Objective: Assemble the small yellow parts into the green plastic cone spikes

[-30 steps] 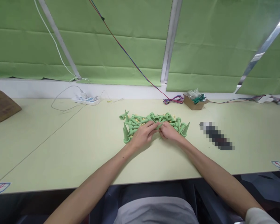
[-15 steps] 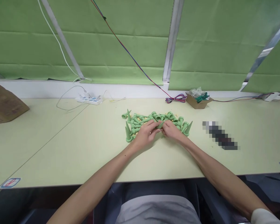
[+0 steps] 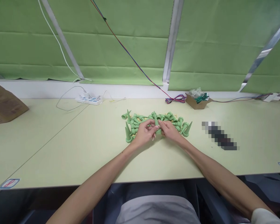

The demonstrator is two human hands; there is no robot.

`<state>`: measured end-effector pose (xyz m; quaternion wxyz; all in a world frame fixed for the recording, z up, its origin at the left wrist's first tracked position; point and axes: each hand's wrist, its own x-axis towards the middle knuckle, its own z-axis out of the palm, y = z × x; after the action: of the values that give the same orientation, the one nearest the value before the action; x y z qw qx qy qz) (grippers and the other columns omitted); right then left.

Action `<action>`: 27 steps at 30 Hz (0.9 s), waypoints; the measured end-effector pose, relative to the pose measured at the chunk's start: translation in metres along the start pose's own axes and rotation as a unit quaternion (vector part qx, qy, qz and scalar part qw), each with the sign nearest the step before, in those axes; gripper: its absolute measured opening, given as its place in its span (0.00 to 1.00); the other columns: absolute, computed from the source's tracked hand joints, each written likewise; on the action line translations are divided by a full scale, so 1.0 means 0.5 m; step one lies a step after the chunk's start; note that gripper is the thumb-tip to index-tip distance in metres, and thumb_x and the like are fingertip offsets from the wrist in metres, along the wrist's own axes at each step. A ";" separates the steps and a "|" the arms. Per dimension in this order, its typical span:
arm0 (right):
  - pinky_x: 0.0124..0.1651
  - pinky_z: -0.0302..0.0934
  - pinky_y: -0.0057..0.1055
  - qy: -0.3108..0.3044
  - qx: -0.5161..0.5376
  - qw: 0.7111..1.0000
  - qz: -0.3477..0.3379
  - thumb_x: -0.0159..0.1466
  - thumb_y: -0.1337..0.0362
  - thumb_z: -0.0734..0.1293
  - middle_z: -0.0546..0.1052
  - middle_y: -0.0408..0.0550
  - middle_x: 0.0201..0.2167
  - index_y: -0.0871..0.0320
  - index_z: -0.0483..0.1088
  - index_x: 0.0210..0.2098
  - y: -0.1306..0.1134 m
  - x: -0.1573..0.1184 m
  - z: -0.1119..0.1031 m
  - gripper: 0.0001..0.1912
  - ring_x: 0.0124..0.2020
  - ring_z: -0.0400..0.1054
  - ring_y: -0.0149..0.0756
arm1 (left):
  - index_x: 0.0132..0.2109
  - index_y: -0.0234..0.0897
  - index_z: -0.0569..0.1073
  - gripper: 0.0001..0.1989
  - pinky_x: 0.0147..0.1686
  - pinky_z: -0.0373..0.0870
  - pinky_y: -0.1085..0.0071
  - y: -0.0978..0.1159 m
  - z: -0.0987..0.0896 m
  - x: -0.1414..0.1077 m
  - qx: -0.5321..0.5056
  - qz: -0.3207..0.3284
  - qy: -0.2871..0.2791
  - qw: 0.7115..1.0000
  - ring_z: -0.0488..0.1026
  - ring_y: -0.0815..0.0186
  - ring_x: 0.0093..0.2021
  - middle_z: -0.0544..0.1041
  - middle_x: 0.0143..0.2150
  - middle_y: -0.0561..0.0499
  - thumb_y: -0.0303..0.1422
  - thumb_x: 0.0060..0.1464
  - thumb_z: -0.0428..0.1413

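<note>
Between my two hands a green plastic watering spike [image 3: 156, 121] stands nearly upright, its pointed end up and its wider base low. My left hand [image 3: 145, 133] is closed on it from the left, the thumb near the base. From the right, my right hand [image 3: 170, 129] pinches the same spike, its fingers partly hidden. Behind and around my hands lies a pile of similar green spikes [image 3: 136, 119], several on their sides. A few stand on their bases, such as a spike at the left [image 3: 128, 132] and a leaning spike at the right [image 3: 188, 129]. Small yellowish bits show among them.
A small cardboard box [image 3: 196, 103] holding clear and green plastic stands at the back, beside a coiled red-blue wire [image 3: 176, 99]. A power strip [image 3: 90, 100] is back left, with a brown cardboard piece [image 3: 7, 104] farther left. A pixelated dark item [image 3: 220, 135] lies at right.
The spike between my hands has swung from slanting right to nearly upright, point up. My left fingers have shifted down around its base, and my right fingers have regripped it.
</note>
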<state>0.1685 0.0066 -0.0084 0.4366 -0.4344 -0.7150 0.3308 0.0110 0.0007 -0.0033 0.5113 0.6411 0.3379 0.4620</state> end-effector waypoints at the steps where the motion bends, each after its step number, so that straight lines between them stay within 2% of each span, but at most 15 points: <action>1: 0.22 0.43 0.31 0.005 0.003 1.000 0.003 0.68 0.49 0.54 0.51 0.38 0.13 0.54 0.51 0.20 0.000 -0.001 0.002 0.24 0.17 0.46 0.29 | 0.35 0.37 0.65 0.18 0.15 0.60 0.75 0.001 0.000 0.001 -0.010 -0.004 0.000 1.000 0.67 0.75 0.17 0.66 0.32 0.56 0.46 0.50 0.61; 8: 0.23 0.44 0.30 0.029 -0.009 1.000 -0.006 0.68 0.47 0.54 0.51 0.38 0.16 0.54 0.51 0.22 -0.002 -0.006 0.009 0.24 0.19 0.47 0.29 | 0.33 0.35 0.66 0.21 0.13 0.58 0.76 0.007 -0.001 0.004 -0.085 -0.037 0.004 0.996 0.66 0.77 0.17 0.65 0.31 0.57 0.45 0.45 0.65; 13: 0.24 0.46 0.30 0.035 -0.036 0.999 -0.019 0.69 0.47 0.53 0.54 0.39 0.16 0.54 0.52 0.22 -0.008 -0.007 0.008 0.24 0.20 0.49 0.30 | 0.32 0.34 0.67 0.20 0.15 0.58 0.77 0.005 -0.004 0.006 -0.143 -0.078 -0.012 0.987 0.63 0.78 0.18 0.64 0.27 0.58 0.43 0.45 0.66; 18: 0.26 0.48 0.30 0.042 -0.064 0.996 -0.038 0.70 0.48 0.52 0.57 0.40 0.16 0.55 0.53 0.22 -0.008 -0.007 0.011 0.24 0.21 0.51 0.31 | 0.33 0.34 0.70 0.18 0.15 0.55 0.78 0.007 -0.007 0.011 -0.147 -0.097 -0.003 0.984 0.59 0.78 0.17 0.62 0.22 0.59 0.43 0.45 0.66; 24: 0.27 0.49 0.30 0.052 -0.071 0.995 -0.047 0.71 0.50 0.52 0.58 0.40 0.17 0.55 0.54 0.23 -0.007 -0.008 0.016 0.23 0.21 0.53 0.31 | 0.36 0.33 0.75 0.16 0.20 0.61 0.76 0.008 -0.005 0.015 -0.166 -0.087 0.000 0.982 0.55 0.80 0.20 0.67 0.30 0.55 0.42 0.47 0.65; 27: 0.28 0.49 0.30 0.060 -0.083 0.993 -0.060 0.71 0.50 0.53 0.58 0.40 0.18 0.56 0.54 0.23 -0.012 -0.011 0.017 0.23 0.22 0.53 0.30 | 0.37 0.33 0.76 0.16 0.21 0.61 0.76 0.010 -0.006 0.016 -0.154 -0.085 -0.009 0.984 0.58 0.78 0.23 0.70 0.34 0.52 0.43 0.49 0.64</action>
<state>0.1601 -0.0015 -0.0085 0.4602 -0.4439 -0.7376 0.2171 0.0106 0.0077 0.0035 0.6445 0.5274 0.3114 0.4578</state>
